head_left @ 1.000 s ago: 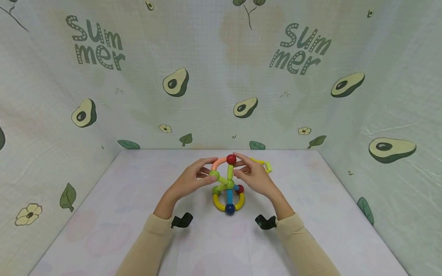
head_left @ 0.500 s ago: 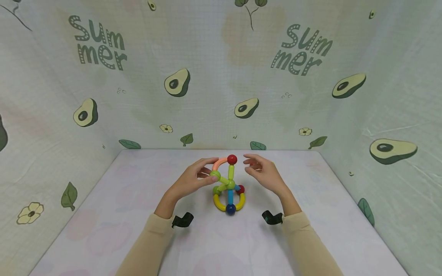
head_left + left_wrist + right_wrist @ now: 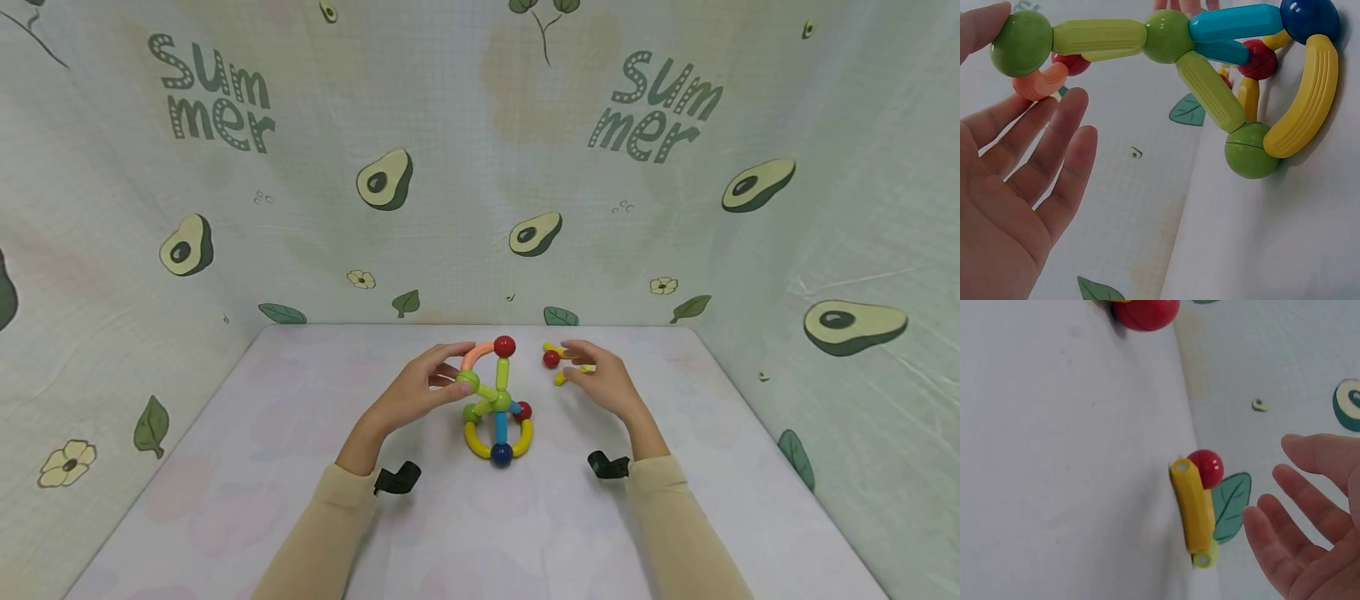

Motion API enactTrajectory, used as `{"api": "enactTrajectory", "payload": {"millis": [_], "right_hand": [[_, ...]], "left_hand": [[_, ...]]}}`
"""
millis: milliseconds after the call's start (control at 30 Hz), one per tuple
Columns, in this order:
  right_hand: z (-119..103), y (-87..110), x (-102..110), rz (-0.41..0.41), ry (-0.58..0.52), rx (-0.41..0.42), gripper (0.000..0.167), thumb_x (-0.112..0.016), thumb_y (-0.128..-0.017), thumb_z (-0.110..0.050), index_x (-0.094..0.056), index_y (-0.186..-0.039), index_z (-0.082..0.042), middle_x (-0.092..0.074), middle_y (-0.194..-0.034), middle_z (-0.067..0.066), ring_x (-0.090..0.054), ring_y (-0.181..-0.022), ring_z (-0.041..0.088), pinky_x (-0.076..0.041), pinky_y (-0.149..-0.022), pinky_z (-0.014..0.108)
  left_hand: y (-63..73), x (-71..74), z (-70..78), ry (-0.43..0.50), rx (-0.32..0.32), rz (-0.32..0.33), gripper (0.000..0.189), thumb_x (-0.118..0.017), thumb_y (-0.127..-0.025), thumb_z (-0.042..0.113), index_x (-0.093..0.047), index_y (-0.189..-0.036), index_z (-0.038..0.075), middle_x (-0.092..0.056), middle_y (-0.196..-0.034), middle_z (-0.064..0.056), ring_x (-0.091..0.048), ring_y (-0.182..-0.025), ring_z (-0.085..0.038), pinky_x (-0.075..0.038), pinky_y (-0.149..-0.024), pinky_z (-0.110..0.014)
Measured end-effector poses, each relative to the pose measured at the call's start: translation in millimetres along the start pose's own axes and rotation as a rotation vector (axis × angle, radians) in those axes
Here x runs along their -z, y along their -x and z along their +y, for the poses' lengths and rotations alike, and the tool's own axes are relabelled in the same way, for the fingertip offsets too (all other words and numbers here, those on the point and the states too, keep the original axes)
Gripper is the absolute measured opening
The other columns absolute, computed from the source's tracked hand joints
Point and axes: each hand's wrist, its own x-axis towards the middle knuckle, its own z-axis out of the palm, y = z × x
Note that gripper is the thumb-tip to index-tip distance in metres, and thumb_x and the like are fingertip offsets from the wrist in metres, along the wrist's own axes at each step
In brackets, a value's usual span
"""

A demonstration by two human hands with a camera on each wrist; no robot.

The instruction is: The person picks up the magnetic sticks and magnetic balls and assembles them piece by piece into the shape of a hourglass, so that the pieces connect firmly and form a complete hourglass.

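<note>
A toy built of magnetic balls and rods (image 3: 501,402) stands in the middle of the table, on a ring of curved yellow rods (image 3: 1307,97). My left hand (image 3: 416,387) steadies its upper left side. The thumb is on the green ball (image 3: 1021,44), and fingers lie against the curved orange rod (image 3: 1040,82). A red ball (image 3: 504,347) tops the toy, over an upright light-green rod (image 3: 502,375). To the right, my right hand (image 3: 606,383) hovers over loose pieces with loosely bent fingers and holds nothing. Those are a red ball (image 3: 1205,467) and yellow rods (image 3: 1190,503), partly hidden by the hand.
A pale cloth covers the table (image 3: 300,517). Behind it rises a cloth backdrop (image 3: 457,267) printed with avocados and leaves, and cloth walls stand at both sides. Each wrist wears a black camera mount, one (image 3: 397,478) at the left, another (image 3: 608,465) at the right.
My right hand has left the top of the toy and moved right, over the loose pieces. The loose red ball now shows in full. My left hand has stayed on the toy.
</note>
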Motion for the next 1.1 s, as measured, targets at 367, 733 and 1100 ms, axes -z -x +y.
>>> {"api": "enactTrajectory", "payload": {"millis": [367, 733, 1100], "right_hand": [[33.4, -0.1, 13.9, 0.004, -0.010, -0.078, 0.051, -0.071, -0.102, -0.014, -0.057, -0.151, -0.012, -0.059, -0.150, 0.019, -0.052, -0.140, 0.044, -0.047, -0.111, 0.061], [51.1, -21.8, 26.7, -0.060, 0.071, -0.153, 0.048, -0.065, -0.106, -0.016, -0.055, -0.152, -0.009, -0.056, -0.151, 0.022, -0.054, -0.137, 0.046, -0.048, -0.110, 0.061], [60.4, -48.7, 28.4, -0.180, 0.170, -0.169, 0.048, -0.067, -0.104, -0.019, -0.058, -0.147, -0.001, -0.062, -0.139, 0.026, -0.061, -0.124, 0.045, -0.054, -0.103, 0.057]], "left_hand": [[-0.9, -0.3, -0.3, 0.002, -0.008, 0.000, 0.063, -0.077, -0.099, 0.034, -0.051, -0.157, 0.030, -0.056, -0.151, 0.007, -0.065, -0.120, -0.020, -0.052, -0.108, -0.046], [-1.7, -0.3, 1.6, 0.001, -0.011, 0.000, 0.063, -0.077, -0.099, 0.032, -0.052, -0.156, 0.029, -0.054, -0.154, 0.007, -0.065, -0.120, -0.020, -0.052, -0.108, -0.046], [-1.2, -0.6, -1.9, -0.007, -0.003, -0.001, 0.063, -0.077, -0.099, 0.034, -0.051, -0.157, 0.030, -0.054, -0.153, 0.007, -0.064, -0.121, -0.020, -0.052, -0.108, -0.045]]}}
